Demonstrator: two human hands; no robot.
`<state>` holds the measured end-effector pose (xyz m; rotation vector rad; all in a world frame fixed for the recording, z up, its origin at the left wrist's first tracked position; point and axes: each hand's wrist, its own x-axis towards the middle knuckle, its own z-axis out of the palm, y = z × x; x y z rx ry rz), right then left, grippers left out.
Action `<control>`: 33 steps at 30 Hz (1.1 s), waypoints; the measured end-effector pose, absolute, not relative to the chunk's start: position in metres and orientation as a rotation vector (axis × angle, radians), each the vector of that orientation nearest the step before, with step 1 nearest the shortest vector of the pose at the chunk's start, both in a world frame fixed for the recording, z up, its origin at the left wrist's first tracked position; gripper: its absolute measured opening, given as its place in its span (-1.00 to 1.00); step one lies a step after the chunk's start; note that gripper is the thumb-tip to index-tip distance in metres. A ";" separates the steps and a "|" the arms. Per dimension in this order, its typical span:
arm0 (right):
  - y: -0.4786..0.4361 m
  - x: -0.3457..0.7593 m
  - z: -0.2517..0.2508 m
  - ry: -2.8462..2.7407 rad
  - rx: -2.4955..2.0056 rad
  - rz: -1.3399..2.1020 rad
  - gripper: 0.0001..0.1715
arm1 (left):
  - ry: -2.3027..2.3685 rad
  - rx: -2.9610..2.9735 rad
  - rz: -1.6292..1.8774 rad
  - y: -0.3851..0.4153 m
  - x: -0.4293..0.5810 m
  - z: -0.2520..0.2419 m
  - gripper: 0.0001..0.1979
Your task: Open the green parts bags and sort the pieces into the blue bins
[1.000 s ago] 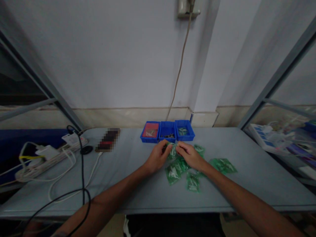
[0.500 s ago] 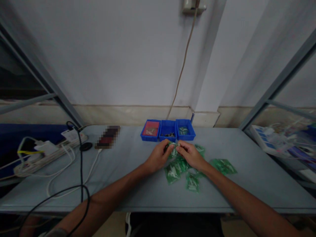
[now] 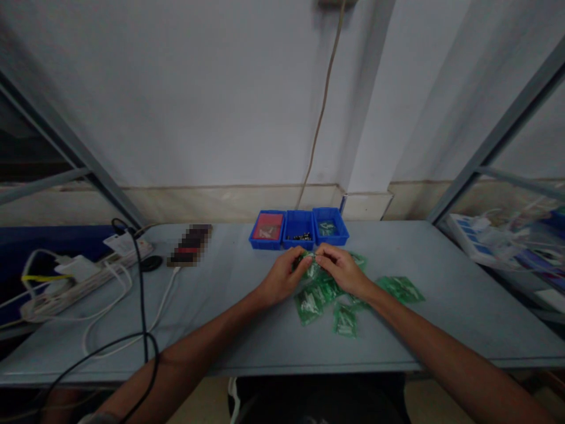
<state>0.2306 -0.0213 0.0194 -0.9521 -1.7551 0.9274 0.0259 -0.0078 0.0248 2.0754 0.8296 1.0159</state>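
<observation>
My left hand [image 3: 285,274] and my right hand [image 3: 341,268] are close together over the table, both pinching the top edge of a small green-tinted plastic bag [image 3: 313,271]. Small pale pieces show dimly through its film. Under and around the hands lie more green bags: one filled bag [image 3: 309,303] just below, a smaller one [image 3: 345,320] nearer the front edge, and another [image 3: 401,289] beyond my right wrist. My fingers hide part of the held bag's opening.
Behind the hands stand three blue bins: the left bin [image 3: 252,240] with a red packet, the middle bin [image 3: 300,221] with small dark and brass-coloured parts, the right bin [image 3: 330,215] with small pieces. A phone [image 3: 189,245], cables and a power strip [image 3: 83,277] occupy the left side.
The view has shifted slightly. Both hands stay on the bag's top edge, with only a small change in the right hand's position.
</observation>
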 end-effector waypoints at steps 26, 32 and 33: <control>-0.020 0.232 0.020 -1.813 -0.950 0.775 -0.56 | 0.723 1.779 0.974 -0.002 0.027 0.023 -0.52; -0.024 0.229 0.016 -1.707 -0.958 0.794 -0.86 | 0.808 1.663 1.107 0.005 0.025 0.022 -0.51; -0.024 0.228 0.015 -1.705 -0.949 0.772 -0.86 | 0.817 1.650 1.113 0.007 0.025 0.021 -0.51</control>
